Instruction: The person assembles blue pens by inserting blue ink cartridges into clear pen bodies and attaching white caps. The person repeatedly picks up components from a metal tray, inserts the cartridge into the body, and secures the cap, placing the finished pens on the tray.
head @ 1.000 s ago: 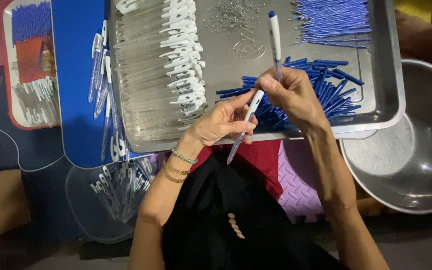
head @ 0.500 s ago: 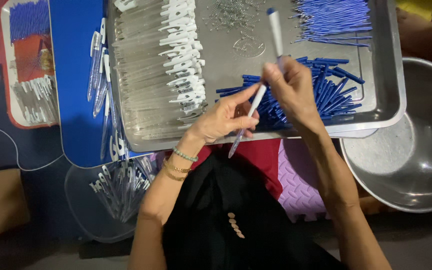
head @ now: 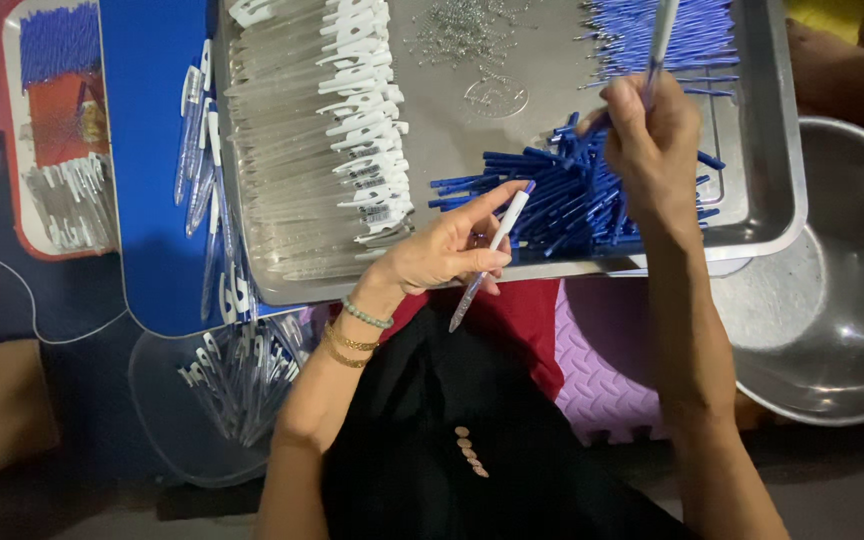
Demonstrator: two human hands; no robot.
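Left hand: the left hand is closed on a pen, pinched between thumb and fingertips near its middle.
Pen axis: the long axis runs from about 1 o'clock to 7 o'clock; the blue-tipped end points up toward the tray, the clear tapered end points down toward the lap.
Pen and grip: both ends stick out of the grip, the lower end farther out, just over the near rim of the metal tray.
Right hand: the right hand is closed on a second pen, held almost upright, its upper end at 12 o'clock, cut off by the picture edge.
Below right hand: a heap of blue pen parts is seen in the tray.
At 9 o'clock of the heap: clear barrels with white clips are laid in rows.
At 3 o'clock of the tray: a steel bowl is set just beside it.
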